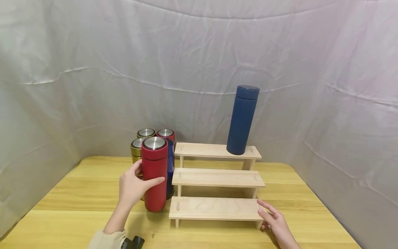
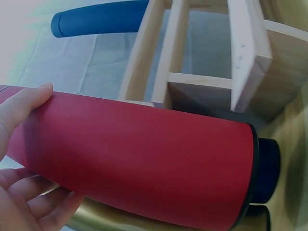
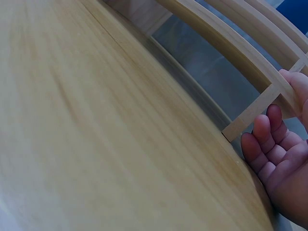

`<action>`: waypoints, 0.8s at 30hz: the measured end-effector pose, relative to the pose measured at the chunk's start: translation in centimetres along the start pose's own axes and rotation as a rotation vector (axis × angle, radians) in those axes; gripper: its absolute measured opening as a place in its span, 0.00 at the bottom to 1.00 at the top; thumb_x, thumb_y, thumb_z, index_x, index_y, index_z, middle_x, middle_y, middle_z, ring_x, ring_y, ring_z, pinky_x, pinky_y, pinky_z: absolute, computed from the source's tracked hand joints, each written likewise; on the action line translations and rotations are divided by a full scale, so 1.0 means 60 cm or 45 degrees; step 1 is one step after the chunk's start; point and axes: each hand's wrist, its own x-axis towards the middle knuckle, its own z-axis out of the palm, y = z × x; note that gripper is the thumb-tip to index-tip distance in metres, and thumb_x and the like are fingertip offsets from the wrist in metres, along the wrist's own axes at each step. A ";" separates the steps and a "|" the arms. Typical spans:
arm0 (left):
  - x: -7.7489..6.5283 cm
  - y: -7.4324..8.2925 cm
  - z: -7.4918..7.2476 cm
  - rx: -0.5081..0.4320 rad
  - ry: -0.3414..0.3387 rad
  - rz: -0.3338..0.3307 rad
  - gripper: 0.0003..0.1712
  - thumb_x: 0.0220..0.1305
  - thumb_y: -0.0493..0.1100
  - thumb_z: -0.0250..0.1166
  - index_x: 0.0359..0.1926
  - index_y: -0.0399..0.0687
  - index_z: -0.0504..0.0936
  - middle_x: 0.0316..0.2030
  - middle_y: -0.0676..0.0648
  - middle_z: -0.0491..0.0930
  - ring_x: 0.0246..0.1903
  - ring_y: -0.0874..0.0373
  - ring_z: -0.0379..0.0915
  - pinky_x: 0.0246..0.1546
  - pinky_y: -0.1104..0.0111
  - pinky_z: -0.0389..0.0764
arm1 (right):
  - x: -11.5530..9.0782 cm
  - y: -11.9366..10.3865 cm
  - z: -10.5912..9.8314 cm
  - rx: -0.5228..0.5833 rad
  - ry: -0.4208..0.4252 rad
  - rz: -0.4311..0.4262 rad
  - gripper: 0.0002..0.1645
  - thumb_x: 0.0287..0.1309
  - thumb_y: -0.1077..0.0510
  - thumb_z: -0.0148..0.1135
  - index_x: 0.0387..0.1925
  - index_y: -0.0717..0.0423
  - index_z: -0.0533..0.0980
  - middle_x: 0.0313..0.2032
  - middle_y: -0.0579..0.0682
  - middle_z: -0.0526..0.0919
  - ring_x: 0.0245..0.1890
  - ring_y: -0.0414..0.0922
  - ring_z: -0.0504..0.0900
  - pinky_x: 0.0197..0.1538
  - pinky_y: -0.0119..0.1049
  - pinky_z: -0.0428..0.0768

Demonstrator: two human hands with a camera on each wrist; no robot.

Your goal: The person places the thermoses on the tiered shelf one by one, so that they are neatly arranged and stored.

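My left grip (image 1: 133, 184) is curled round the red bottle (image 1: 156, 197), its long axis roughly upright, just left of the wooden rack (image 1: 217, 178); my right grip (image 1: 275, 221), farther from the bottle, pinches the rack's lowest right end.

Before me I have a table (image 1: 68, 207) of yellow wood. Nearer to its right edge stands a three-step wooden rack (image 1: 214, 177), carrying a matte blue bottle (image 1: 242, 121) on top; nearer to the left edge stand two gold bottles (image 1: 135, 152), a red bottle (image 1: 170, 137) and a shiny blue bottle (image 1: 170, 169).
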 end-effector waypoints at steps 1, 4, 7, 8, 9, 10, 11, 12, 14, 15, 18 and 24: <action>0.002 0.003 0.000 -0.003 0.006 0.005 0.43 0.30 0.51 0.78 0.51 0.43 0.74 0.37 0.42 0.80 0.32 0.53 0.77 0.31 0.65 0.78 | 0.000 0.000 0.000 -0.002 0.001 0.002 0.20 0.55 0.60 0.58 0.51 0.57 0.73 0.25 0.53 0.77 0.16 0.41 0.71 0.22 0.32 0.74; 0.007 0.013 -0.001 -0.017 0.019 0.022 0.42 0.29 0.51 0.78 0.50 0.44 0.74 0.37 0.44 0.80 0.32 0.54 0.77 0.32 0.66 0.78 | 0.001 -0.001 0.000 -0.001 0.004 -0.003 0.20 0.55 0.60 0.58 0.51 0.57 0.73 0.25 0.52 0.76 0.15 0.40 0.71 0.21 0.32 0.74; 0.011 0.023 -0.001 -0.029 0.027 0.039 0.41 0.30 0.52 0.78 0.50 0.43 0.75 0.37 0.44 0.80 0.32 0.54 0.77 0.32 0.66 0.77 | 0.001 0.001 0.000 0.014 0.008 -0.014 0.17 0.55 0.61 0.58 0.48 0.51 0.76 0.26 0.52 0.77 0.15 0.40 0.71 0.21 0.31 0.74; 0.012 0.026 -0.001 -0.033 0.030 0.044 0.41 0.30 0.51 0.78 0.49 0.43 0.75 0.36 0.44 0.80 0.32 0.54 0.76 0.32 0.66 0.77 | 0.001 0.001 0.000 0.018 0.007 -0.019 0.16 0.55 0.61 0.58 0.47 0.50 0.76 0.25 0.52 0.78 0.15 0.40 0.71 0.21 0.31 0.74; 0.013 0.029 -0.001 -0.035 0.034 0.048 0.40 0.30 0.52 0.78 0.49 0.43 0.75 0.36 0.45 0.80 0.32 0.54 0.76 0.32 0.66 0.77 | 0.001 0.001 0.000 0.020 0.004 -0.024 0.16 0.55 0.62 0.58 0.46 0.48 0.76 0.25 0.52 0.78 0.15 0.40 0.71 0.21 0.31 0.74; 0.014 0.032 -0.001 -0.035 0.037 0.055 0.40 0.30 0.52 0.78 0.49 0.44 0.75 0.36 0.45 0.80 0.32 0.55 0.76 0.31 0.66 0.77 | 0.001 0.002 0.000 0.021 0.003 -0.026 0.16 0.55 0.62 0.58 0.46 0.47 0.76 0.25 0.52 0.78 0.15 0.40 0.71 0.21 0.31 0.74; 0.015 0.035 -0.001 -0.032 0.043 0.065 0.40 0.30 0.52 0.78 0.49 0.44 0.75 0.35 0.45 0.80 0.31 0.55 0.76 0.31 0.66 0.77 | 0.001 0.002 0.000 0.023 0.004 -0.026 0.15 0.55 0.62 0.58 0.45 0.47 0.77 0.26 0.53 0.78 0.15 0.40 0.71 0.21 0.31 0.74; 0.017 0.038 -0.002 -0.034 0.048 0.076 0.39 0.30 0.52 0.78 0.48 0.44 0.76 0.35 0.45 0.80 0.31 0.55 0.76 0.31 0.66 0.77 | 0.001 0.002 0.000 0.021 0.005 -0.025 0.16 0.55 0.61 0.58 0.46 0.47 0.76 0.26 0.53 0.78 0.15 0.40 0.71 0.21 0.31 0.74; 0.020 0.044 -0.002 -0.035 0.059 0.101 0.39 0.30 0.51 0.78 0.48 0.44 0.76 0.35 0.45 0.81 0.31 0.56 0.76 0.31 0.66 0.77 | 0.001 0.001 0.000 0.015 0.007 -0.016 0.16 0.55 0.61 0.58 0.47 0.50 0.76 0.25 0.52 0.77 0.15 0.40 0.71 0.21 0.31 0.74; 0.022 0.047 -0.003 -0.034 0.066 0.116 0.38 0.30 0.51 0.78 0.47 0.44 0.76 0.34 0.46 0.81 0.30 0.56 0.76 0.30 0.66 0.77 | 0.001 0.000 0.000 0.010 0.005 -0.013 0.17 0.55 0.61 0.58 0.48 0.52 0.75 0.26 0.52 0.76 0.15 0.40 0.71 0.21 0.32 0.74; 0.028 0.057 -0.005 -0.040 0.084 0.153 0.36 0.30 0.49 0.78 0.45 0.45 0.77 0.34 0.46 0.81 0.30 0.56 0.76 0.30 0.65 0.77 | 0.001 -0.001 0.001 -0.004 0.005 -0.002 0.20 0.55 0.60 0.58 0.51 0.57 0.73 0.27 0.52 0.76 0.16 0.40 0.71 0.21 0.32 0.74; 0.038 0.076 -0.008 -0.073 0.080 0.178 0.37 0.31 0.50 0.78 0.47 0.46 0.77 0.35 0.47 0.80 0.32 0.56 0.76 0.31 0.64 0.77 | 0.002 0.000 0.001 -0.005 0.005 -0.002 0.21 0.55 0.61 0.58 0.52 0.60 0.71 0.29 0.53 0.78 0.16 0.40 0.71 0.21 0.32 0.74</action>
